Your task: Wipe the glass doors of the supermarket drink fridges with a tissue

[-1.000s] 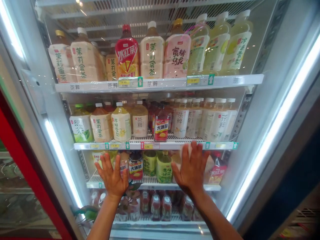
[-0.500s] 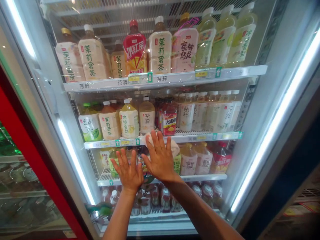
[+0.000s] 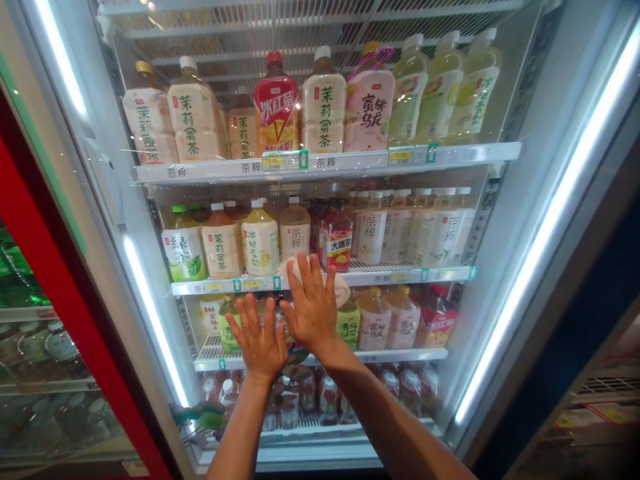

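Note:
Both my hands are raised against the glass front [image 3: 295,181] of a lit drinks fridge. My right hand [image 3: 313,307] holds a white cloth [image 3: 343,292] pressed flat to the glass, its fingers straight and slightly apart over it. The cloth's edges show on either side of the fingers. Lower and to the left, my left hand [image 3: 261,343] lies open with spread fingers and holds nothing. Behind the glass are shelves of bottled tea, among them a red-labelled bottle [image 3: 337,241] just above my right hand.
A red-framed fridge [image 3: 75,313] stands at the left. Bright light strips run down the left side [image 3: 150,313] and right side [image 3: 550,247] of the glass. At lower right, a dim shelf [image 3: 595,413] carries price tags.
My right hand and the cloth have shifted slightly left. The view has tilted a little, so the upper shelf sits lower in the picture. My left hand stays almost in place.

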### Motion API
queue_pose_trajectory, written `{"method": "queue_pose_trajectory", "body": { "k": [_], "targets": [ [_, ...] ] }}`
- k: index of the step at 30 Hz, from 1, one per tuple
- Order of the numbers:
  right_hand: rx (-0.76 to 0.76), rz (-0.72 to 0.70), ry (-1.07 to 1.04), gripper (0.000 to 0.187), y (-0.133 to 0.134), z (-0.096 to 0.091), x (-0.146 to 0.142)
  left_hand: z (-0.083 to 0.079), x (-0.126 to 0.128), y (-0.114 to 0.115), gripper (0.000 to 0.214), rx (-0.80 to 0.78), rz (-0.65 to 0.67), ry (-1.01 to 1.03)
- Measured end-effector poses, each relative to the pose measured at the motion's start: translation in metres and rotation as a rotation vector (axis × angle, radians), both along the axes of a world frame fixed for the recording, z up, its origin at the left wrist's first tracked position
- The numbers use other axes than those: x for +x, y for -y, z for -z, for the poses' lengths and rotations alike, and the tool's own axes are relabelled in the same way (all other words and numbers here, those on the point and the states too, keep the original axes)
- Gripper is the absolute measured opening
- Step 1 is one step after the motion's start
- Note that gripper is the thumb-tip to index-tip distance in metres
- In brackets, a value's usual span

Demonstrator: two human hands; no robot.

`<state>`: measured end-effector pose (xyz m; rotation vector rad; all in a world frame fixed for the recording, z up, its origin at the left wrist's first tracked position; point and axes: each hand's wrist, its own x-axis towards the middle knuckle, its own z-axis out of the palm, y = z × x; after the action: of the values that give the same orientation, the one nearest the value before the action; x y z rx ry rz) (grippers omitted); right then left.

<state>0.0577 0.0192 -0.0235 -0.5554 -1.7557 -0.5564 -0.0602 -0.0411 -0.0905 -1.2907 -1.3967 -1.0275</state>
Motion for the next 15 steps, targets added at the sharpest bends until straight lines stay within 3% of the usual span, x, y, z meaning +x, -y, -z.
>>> {"method": "queue_pose_trajectory", "body": {
  "k": [2,3,5,8,10,12,15],
  "targets": [
    [0.008,0.021,-0.009,0.064,-0.004,-0.029,-0.001,0.000,0.000,0.000,0.074,-0.001,0.000,-0.003],
    [0.009,0.021,-0.007,0.065,-0.004,-0.030,-0.001,0.000,0.000,0.000,0.074,-0.002,-0.004,-0.001],
    [0.003,0.009,0.002,0.068,0.001,-0.006,0.001,0.001,0.000,0.000,0.074,-0.004,-0.009,-0.001],
    [0.001,-0.019,0.017,0.069,0.007,0.055,0.006,0.002,-0.002,0.001,0.076,-0.016,-0.009,-0.001],
    [0.017,-0.046,0.049,0.069,0.005,0.070,0.011,0.003,-0.004,0.000,0.077,-0.026,-0.008,0.009],
    [0.009,-0.053,0.046,0.071,-0.002,0.051,0.018,0.004,-0.005,0.000,0.077,-0.028,-0.010,0.020],
    [-0.012,-0.025,-0.007,0.075,-0.016,0.000,0.029,0.004,-0.004,0.001,0.075,-0.021,-0.010,0.024]
  ]
}}
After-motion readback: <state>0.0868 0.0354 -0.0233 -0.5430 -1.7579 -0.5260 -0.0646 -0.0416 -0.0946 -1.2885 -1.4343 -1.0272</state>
